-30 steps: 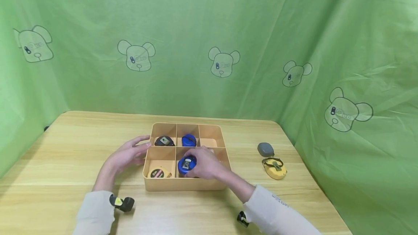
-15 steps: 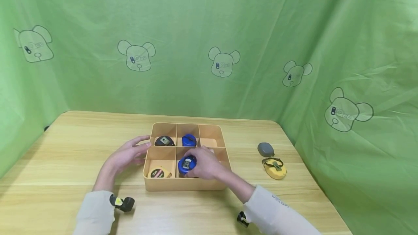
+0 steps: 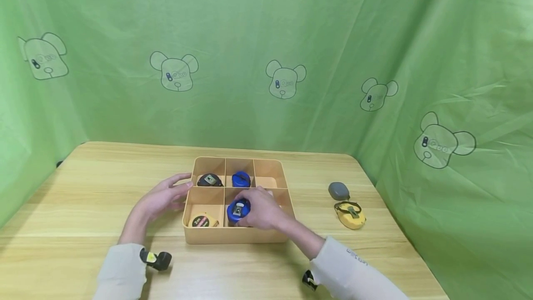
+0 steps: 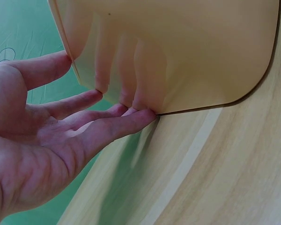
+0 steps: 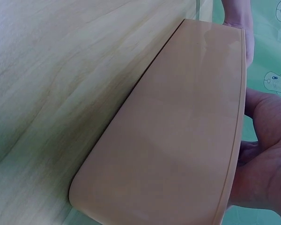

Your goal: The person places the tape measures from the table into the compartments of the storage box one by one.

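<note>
A tan tray (image 3: 233, 237) with six compartments stands mid-table. My right hand (image 3: 260, 209) grips a blue tape measure (image 3: 238, 209) in the front middle compartment. My left hand (image 3: 164, 196) lies open, its fingers (image 4: 117, 110) pressed straight against the tray's left outer wall (image 4: 178, 51). A black tape measure (image 3: 209, 180) sits in the back left compartment, another blue one (image 3: 241, 179) in the back middle, a yellow and black one (image 3: 202, 221) in the front left. The right wrist view shows only the tray's outer wall (image 5: 178, 140) and part of my right hand (image 5: 264, 154).
On the wooden table (image 3: 83, 189) right of the tray lie a grey tape measure (image 3: 338, 190) and a yellow one (image 3: 351, 214). Green cloth with bear prints (image 3: 285, 80) hangs behind and along both sides. The table's right edge runs close to the cloth.
</note>
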Demonstrator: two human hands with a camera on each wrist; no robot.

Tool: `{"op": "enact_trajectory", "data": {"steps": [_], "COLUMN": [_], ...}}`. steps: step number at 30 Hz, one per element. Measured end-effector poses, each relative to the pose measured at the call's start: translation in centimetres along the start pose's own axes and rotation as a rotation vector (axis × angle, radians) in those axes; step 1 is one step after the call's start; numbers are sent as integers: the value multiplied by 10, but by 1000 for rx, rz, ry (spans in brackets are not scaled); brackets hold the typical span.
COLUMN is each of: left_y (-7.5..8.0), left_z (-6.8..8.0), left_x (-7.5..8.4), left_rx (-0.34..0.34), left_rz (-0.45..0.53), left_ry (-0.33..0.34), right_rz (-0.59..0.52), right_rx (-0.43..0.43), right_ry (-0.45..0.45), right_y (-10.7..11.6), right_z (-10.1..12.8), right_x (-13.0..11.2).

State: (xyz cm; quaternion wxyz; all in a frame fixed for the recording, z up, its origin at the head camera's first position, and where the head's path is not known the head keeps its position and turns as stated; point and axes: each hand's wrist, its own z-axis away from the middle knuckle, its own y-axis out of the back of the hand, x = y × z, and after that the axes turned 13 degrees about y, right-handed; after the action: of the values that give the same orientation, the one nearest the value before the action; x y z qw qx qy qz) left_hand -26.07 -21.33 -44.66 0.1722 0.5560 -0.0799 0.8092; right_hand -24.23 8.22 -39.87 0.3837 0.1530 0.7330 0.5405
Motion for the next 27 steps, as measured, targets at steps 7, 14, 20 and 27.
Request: {"op": "enact_trajectory", "data": {"steps": [7,14,20,27], "left_y": [0,0,0,0], "left_z": [0,0,0,1], "left_x": [0,0,1,1], "left_rx": [1,0,-2,-6], "left_rz": [0,0,-2,0], "left_ry": [0,3,5,0], "right_rz": [8,-16,-193,-205], "right_rx": [7,12,13,12], "right_ry": [5,2,-55,-55], "right_y": [0,0,3,4], "right_z": [1,1,0,0], "right_x": [0,-1,2,3]}}
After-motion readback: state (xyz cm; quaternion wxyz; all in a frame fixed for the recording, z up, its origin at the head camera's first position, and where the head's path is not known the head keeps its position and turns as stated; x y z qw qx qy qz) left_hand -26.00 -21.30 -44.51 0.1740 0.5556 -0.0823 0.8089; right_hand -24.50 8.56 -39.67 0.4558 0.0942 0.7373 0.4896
